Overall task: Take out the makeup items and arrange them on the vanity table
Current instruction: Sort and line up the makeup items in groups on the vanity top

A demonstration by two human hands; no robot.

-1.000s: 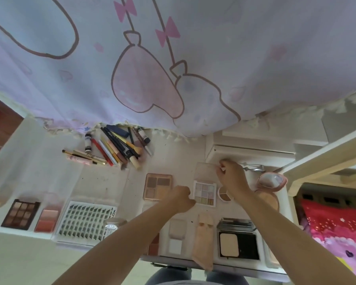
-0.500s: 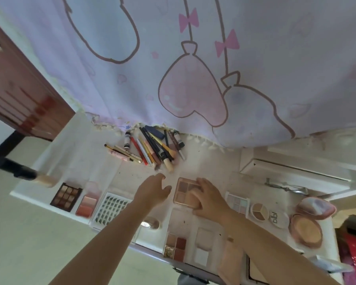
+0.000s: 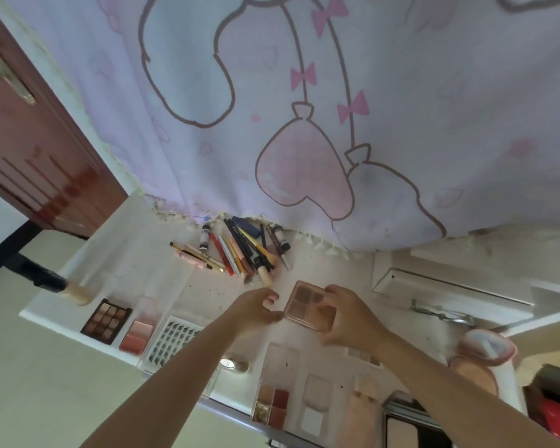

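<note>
head cam | looks forward-down, tilted | near vanity table (image 3: pixel 320 270) | curtain (image 3: pixel 304 92) fills top

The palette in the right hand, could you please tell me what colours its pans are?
Brown and taupe pans in a pink case, seen in the head view.

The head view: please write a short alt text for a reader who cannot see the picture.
A person's right hand holds a pink eyeshadow palette above a white vanity table, and the left hand touches its edge with curled fingers. Pencils and brushes lie in a pile behind, more palettes lie around, and a pale curtain with pink bows hangs above.
</note>
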